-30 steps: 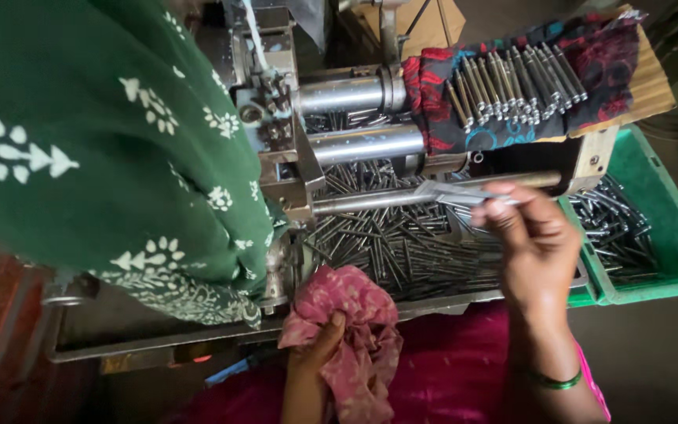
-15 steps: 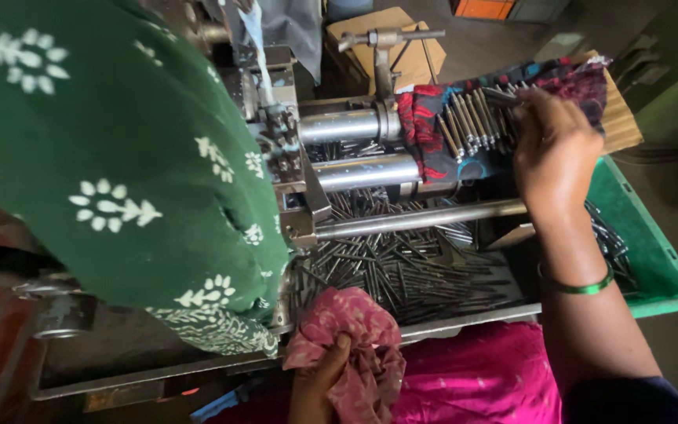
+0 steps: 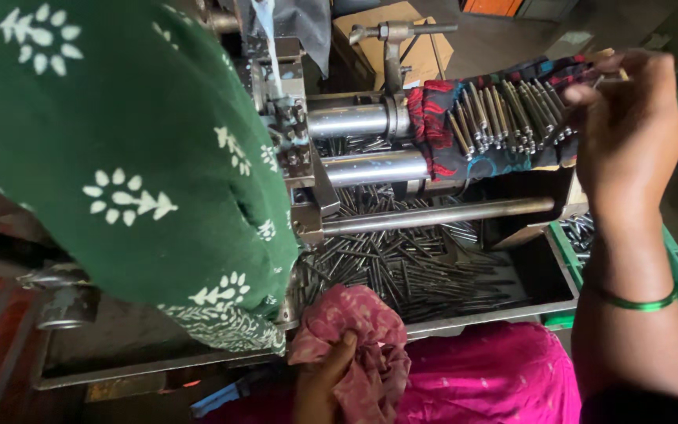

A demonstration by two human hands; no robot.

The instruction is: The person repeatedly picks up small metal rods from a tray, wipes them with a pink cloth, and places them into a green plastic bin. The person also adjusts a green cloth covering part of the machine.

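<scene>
The right hand is raised at the far right, fingertips pinched on a thin metal pin at the right end of a row of like pins lying on a red and blue patterned cloth. The left hand, near and low, grips a crumpled pink rag at the near rim of the metal tray, which holds a heap of loose pins under the machine's steel rods. A green printed cloth fills the left side.

Tray: we see a shallow metal tray under the machine's steel bars.
In it: we count a loose heap of thin metal pins lying directly on its floor.
</scene>
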